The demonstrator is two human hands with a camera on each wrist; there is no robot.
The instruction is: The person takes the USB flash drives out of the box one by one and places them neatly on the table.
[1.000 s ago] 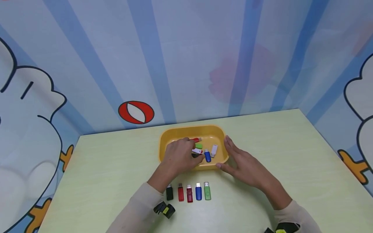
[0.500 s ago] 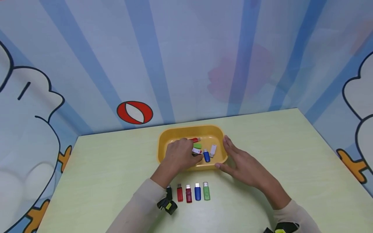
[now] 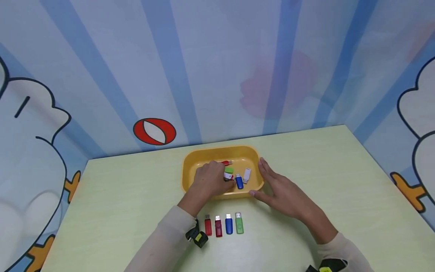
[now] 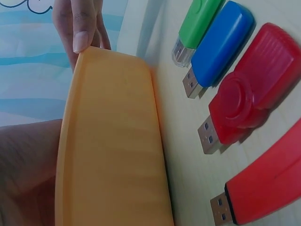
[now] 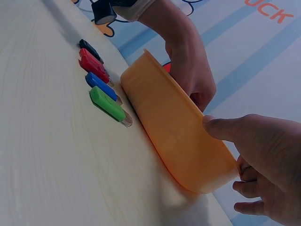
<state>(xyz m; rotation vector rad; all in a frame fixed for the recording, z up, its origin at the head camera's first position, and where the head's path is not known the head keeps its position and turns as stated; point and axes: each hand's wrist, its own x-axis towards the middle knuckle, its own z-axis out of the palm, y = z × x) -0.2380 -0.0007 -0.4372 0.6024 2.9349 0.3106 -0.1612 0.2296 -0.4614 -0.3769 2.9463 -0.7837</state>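
the tray [image 3: 238, 152] at the right hand [image 3: 285, 192] is smooth plastic, glossy inside, more matt outside. in the row to the left of that hand, nearer the wearer, the dark red stick [image 4: 275, 61] is shiny plastic with a bare metal plug [image 4: 209, 135], the blue stick [image 4: 223, 42] is smooth with a soft sheen, and the green stick [image 4: 198, 22] ends in clear plastic. the table [image 3: 306, 151] beneath is smooth, faintly wood-grained. the sleeve [image 3: 163, 241] just behind the left hand [image 3: 211, 179] looks like matt cloth.
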